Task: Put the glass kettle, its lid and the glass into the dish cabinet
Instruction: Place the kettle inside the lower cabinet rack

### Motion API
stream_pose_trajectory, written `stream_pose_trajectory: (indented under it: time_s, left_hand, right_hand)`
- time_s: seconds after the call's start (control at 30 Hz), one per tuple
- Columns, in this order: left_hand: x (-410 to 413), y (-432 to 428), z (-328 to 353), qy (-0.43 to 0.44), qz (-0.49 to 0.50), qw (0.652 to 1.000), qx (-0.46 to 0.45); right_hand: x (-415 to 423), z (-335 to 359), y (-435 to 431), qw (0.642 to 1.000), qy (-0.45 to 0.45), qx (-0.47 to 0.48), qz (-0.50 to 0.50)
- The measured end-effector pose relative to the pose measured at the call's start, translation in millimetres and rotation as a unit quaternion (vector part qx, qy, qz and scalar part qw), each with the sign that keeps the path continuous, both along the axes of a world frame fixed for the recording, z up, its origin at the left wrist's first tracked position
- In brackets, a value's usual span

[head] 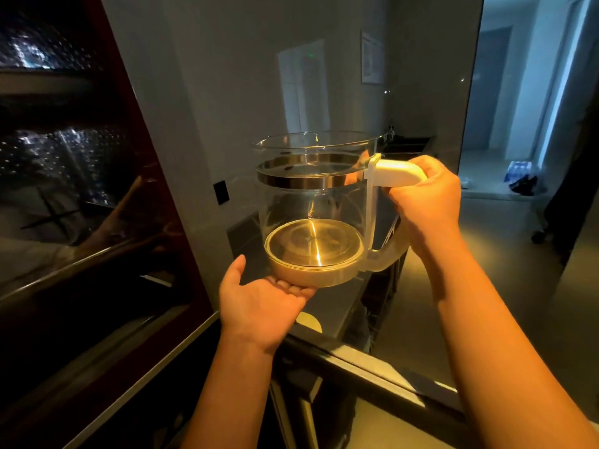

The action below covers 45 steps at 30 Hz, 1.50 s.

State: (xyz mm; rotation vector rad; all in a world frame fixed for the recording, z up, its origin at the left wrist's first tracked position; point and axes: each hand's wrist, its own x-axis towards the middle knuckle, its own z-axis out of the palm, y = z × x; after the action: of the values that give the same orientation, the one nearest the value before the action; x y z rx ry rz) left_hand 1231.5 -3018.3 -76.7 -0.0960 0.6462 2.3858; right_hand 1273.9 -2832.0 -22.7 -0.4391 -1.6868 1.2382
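Note:
The glass kettle (pixel 312 205) hangs in the air at the middle of the view, upright, with no lid on it. It has a metal band near the rim, a metal bottom in a pale base and a white handle on its right. My right hand (pixel 428 202) grips that handle. My left hand (pixel 262 299) lies palm up under the kettle's base, its straight fingers touching the underside. The dish cabinet (pixel 74 176) stands at the left, dark inside, with shiny dotted shelves. The lid and the glass are not in view.
A glass door panel (pixel 340 79) stands open behind the kettle, its dark lower frame (pixel 372 367) running under my arms. A black switch plate (pixel 221 192) is on the grey wall. A lit corridor with bottled water packs (pixel 522 171) lies far right.

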Motion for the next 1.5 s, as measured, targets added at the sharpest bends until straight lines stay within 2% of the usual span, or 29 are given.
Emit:
stream_pose_trajectory:
  time_s: [0.37, 0.9, 1.5]
  left_hand:
    - [51.5, -19.1, 3.8, 0.003, 0.11, 0.994, 0.005]
    - [119.1, -57.8, 4.3, 0.014, 0.213, 0.976, 0.034]
    - [174.7, -129.7, -19.2, 0.011, 0.353, 0.934, 0.062]
  right_hand:
    - [27.5, 11.2, -19.1, 0.996, 0.04, 0.016, 0.075]
    - [51.2, 8.0, -58.2, 0.984, 0.045, 0.005, 0.172]
    - [57.9, -10.8, -147.6, 0.937, 0.019, -0.011, 0.348]
